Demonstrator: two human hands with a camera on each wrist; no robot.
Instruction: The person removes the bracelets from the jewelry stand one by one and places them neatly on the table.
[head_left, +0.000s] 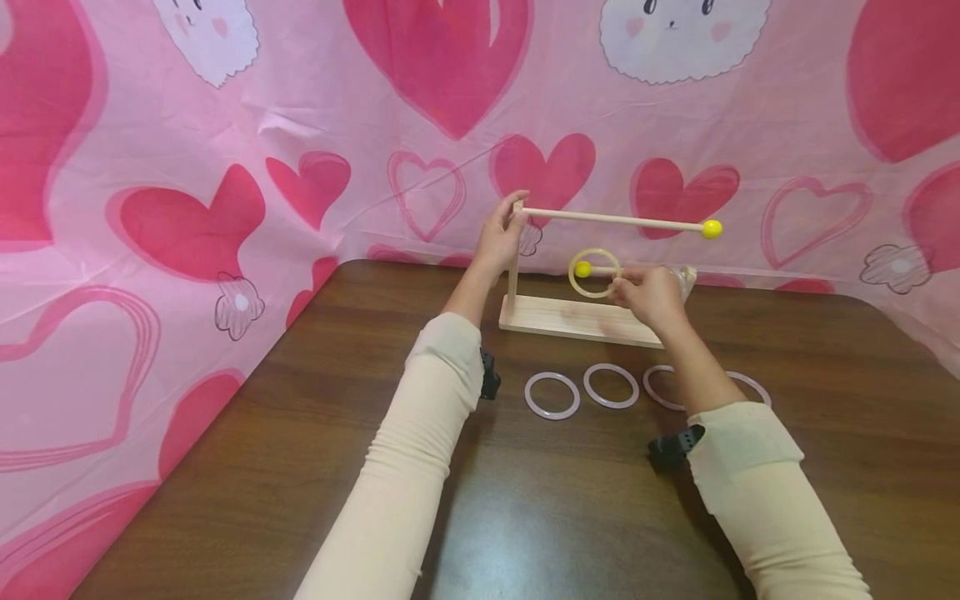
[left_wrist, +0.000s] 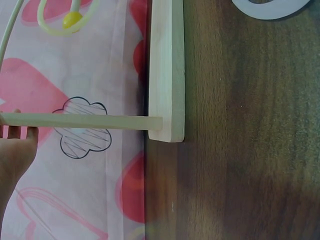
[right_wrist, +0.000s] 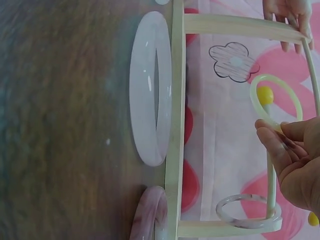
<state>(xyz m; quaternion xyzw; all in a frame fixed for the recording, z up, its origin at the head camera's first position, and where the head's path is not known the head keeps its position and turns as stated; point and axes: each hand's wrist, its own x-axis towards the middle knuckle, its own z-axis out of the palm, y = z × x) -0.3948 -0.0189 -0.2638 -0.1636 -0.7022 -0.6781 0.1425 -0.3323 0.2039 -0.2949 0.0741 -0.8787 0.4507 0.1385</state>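
Observation:
A wooden stand (head_left: 577,321) carries two rods tipped with yellow balls. Its upper rod (head_left: 615,218) points right, and the lower one points left from the right-hand post. My left hand (head_left: 501,237) holds the top of the left post (left_wrist: 90,121). Between right thumb and fingers, my right hand (head_left: 651,296) pinches a pale yellow ring (head_left: 570,275), which encircles the ball end of the lower rod as seen in the head view. A greyish ring (right_wrist: 242,224) hangs on that same rod near the right post, partly hidden by my hand in the head view.
Several lilac rings lie in a row on the brown table (head_left: 337,467) before the stand, among them a left one (head_left: 552,416) and its neighbour (head_left: 611,406). My right forearm covers part of the row. A pink heart-patterned cloth (head_left: 420,108) hangs behind the table.

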